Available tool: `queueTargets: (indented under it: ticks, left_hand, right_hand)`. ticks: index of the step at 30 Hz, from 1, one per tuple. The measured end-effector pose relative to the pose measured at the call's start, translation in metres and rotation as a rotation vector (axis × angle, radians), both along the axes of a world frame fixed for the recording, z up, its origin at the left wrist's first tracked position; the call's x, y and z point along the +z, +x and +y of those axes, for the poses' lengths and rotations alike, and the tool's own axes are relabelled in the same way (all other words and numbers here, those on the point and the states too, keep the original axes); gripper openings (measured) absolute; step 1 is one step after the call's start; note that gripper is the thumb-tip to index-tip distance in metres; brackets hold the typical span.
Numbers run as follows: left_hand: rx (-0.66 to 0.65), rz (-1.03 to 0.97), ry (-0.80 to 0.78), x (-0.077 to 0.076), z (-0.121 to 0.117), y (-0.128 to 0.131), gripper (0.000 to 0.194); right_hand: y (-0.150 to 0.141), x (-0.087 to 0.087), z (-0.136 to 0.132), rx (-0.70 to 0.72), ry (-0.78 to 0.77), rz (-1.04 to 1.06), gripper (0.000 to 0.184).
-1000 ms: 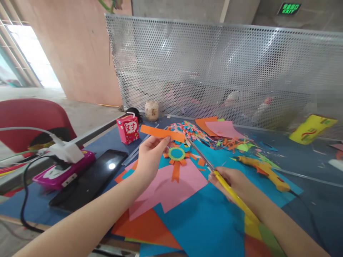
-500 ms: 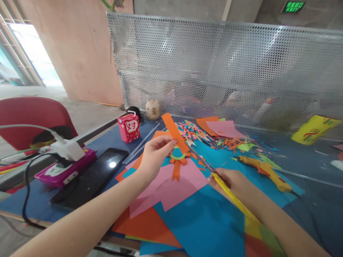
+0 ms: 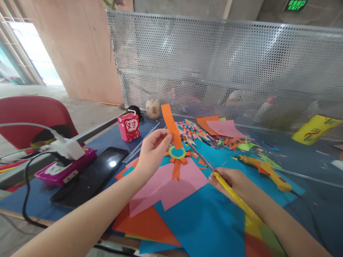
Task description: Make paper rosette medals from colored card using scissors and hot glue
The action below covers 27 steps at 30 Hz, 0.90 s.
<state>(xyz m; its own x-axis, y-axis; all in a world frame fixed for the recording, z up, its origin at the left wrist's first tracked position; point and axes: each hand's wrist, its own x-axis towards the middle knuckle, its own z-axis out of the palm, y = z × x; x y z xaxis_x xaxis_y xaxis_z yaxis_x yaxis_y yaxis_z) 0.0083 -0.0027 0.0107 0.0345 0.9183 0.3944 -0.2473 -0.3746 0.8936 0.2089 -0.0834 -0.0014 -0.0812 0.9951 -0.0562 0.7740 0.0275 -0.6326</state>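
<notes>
My left hand (image 3: pixel 155 148) pinches an orange paper strip (image 3: pixel 170 123) by its side, holding it upright above the sheets. In my right hand (image 3: pixel 230 182) is a pair of scissors (image 3: pixel 223 182) with yellow handles, its blades pointing up and left toward the strip's lower end. The blades look nearly closed and apart from the strip. Just below the strip lies a paper rosette (image 3: pixel 184 156) with a green scalloped ring and orange loops and tail. It rests on pink paper (image 3: pixel 171 192) over blue paper (image 3: pixel 209 221).
A yellow glue gun (image 3: pixel 264 171) lies at right, near a yellow packet (image 3: pixel 316 129). Colourful paper flowers (image 3: pixel 193 130) and scraps (image 3: pixel 233 143) sit at the back before a perforated metal screen (image 3: pixel 214 71). At left are a phone (image 3: pixel 91 178), power strip (image 3: pixel 66 167) and drink carton (image 3: pixel 129 126).
My left hand has lifted the orange strip and turned it more upright, away from the scissor blades, uncovering the rosette's ring. My right hand has barely moved.
</notes>
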Motion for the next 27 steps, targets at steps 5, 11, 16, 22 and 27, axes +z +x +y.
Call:
queueTargets:
  ticks: [5, 11, 16, 22, 27]
  left_hand:
    - [0.027, 0.105, 0.040, 0.001, -0.002, 0.000, 0.012]
    - [-0.005, 0.076, 0.001, -0.001, -0.004, 0.001, 0.011]
    - [-0.022, 0.078, -0.010, -0.002, -0.003, 0.001, 0.013]
    - [-0.033, 0.084, -0.020, -0.002, -0.003, 0.002, 0.012]
    - [-0.023, 0.096, -0.030, -0.002, -0.003, 0.002, 0.013]
  right_hand:
    - [0.002, -0.004, -0.001, 0.037, 0.000, -0.008, 0.029]
    - [0.005, -0.009, 0.000, 0.062, 0.028, 0.022, 0.026]
    - [0.007, -0.009, 0.001, 0.083, -0.002, -0.031, 0.027]
    - [0.008, -0.012, 0.001, 0.075, -0.034, -0.010, 0.025]
    - [0.007, -0.011, 0.000, 0.067, -0.043, -0.013, 0.028]
